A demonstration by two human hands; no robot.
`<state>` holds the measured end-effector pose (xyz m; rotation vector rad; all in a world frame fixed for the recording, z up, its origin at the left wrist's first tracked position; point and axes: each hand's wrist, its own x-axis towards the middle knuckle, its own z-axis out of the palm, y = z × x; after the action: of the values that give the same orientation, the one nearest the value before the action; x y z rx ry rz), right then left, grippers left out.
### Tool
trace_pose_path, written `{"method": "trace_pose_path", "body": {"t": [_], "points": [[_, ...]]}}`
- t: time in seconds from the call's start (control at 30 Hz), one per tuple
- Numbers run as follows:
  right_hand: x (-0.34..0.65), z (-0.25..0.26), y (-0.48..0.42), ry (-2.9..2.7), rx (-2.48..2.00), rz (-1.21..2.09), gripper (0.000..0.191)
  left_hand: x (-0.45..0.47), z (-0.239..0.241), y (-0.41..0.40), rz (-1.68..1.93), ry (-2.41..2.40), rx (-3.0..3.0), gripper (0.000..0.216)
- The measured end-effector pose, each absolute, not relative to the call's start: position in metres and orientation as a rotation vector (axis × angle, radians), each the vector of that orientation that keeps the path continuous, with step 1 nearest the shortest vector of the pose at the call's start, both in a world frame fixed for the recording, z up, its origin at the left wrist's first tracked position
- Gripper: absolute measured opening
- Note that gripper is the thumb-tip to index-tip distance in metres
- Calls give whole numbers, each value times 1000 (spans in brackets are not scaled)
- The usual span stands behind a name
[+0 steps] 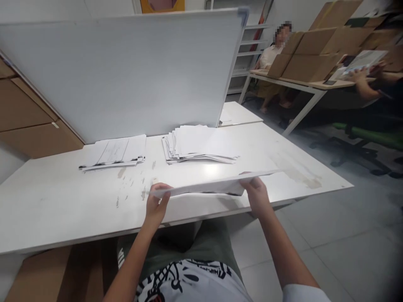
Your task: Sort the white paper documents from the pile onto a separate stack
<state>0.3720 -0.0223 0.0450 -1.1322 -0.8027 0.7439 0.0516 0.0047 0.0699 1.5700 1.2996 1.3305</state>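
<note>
Between my two hands, a white paper sheet [204, 187] is held up nearly edge-on above the front of the white table; I cannot tell whether it is one sheet or a few. My left hand [157, 203] pinches its left end between thumb and fingers. Toward the right end, my right hand [256, 193] grips the paper, thumb on the near side. Behind it lies an uneven stack of white papers [201, 140]. Farther left rests a second stack of printed papers [115, 151] with dark edges. A small pale object [155, 180] shows just behind my left hand.
A large whiteboard [126, 75] stands upright along the table's back. Cardboard boxes [28, 105] are at the left. The white table [63, 209] has worn patches. Across the aisle, two people sit at another table with cardboard boxes [310, 54]; a green chair base [368, 136] is nearby.
</note>
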Motion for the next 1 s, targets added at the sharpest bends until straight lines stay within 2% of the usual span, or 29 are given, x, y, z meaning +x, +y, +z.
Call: {"method": "trace_pose_path", "body": {"t": [0.13, 0.37, 0.5, 0.6, 0.67, 0.8, 0.87, 1.0], "points": [[372, 42, -26, -840, -1171, 705, 34, 53, 68, 5, 1375, 1357, 1472, 46], [373, 38, -45, -952, -1315, 706, 35, 50, 45, -34, 1357, 1262, 1451, 37], [376, 48, -86, -1016, -1441, 923, 36, 35, 41, -91, 1325, 1372, 1296, 36], [365, 35, -125, -962, -1543, 1130, 38, 21, 28, -134, 1228, 1483, 1118, 37], [356, 19, -144, -883, -1570, 1237, 39, 13, 17, -154, 1161, 1532, 982, 45], [341, -4, -155, -734, -1574, 1324, 42, 8, 9, -161, 1100, 1494, 836, 84], [338, -7, -150, -681, -1566, 1345, 43, 8, 12, -151, 1085, 1477, 841, 88], [334, 0, -134, -635, -1544, 1301, 42, 7, 21, -128, 1006, 1487, 928, 83]]}}
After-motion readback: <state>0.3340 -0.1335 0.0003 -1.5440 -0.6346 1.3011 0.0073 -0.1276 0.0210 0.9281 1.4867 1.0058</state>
